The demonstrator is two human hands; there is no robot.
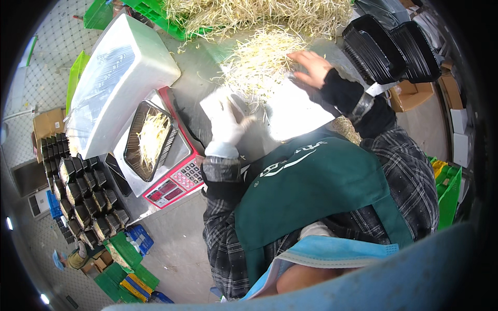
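Observation:
My left hand [228, 124], in a white glove, is over the metal table beside the scale. Motion smears its fingers, and I cannot make out whether the pale blur at them is a held thing. My bare right hand [314, 68] has its fingers stretched out at the right edge of a loose heap of bean sprouts [257, 62]. Below that heap lies a bright white sheet or board [298, 114]. A black plastic tray [134, 146] with some sprouts in it rests on the red-framed scale [179, 179], left of my left hand.
A white foam box [148, 57] stands behind the scale. More sprouts [259, 13] fill the far side by a green crate [150, 13]. Empty black trays [373, 49] are stacked at right. Filled trays [85, 199] pile up at left; a person [75, 257] is beyond.

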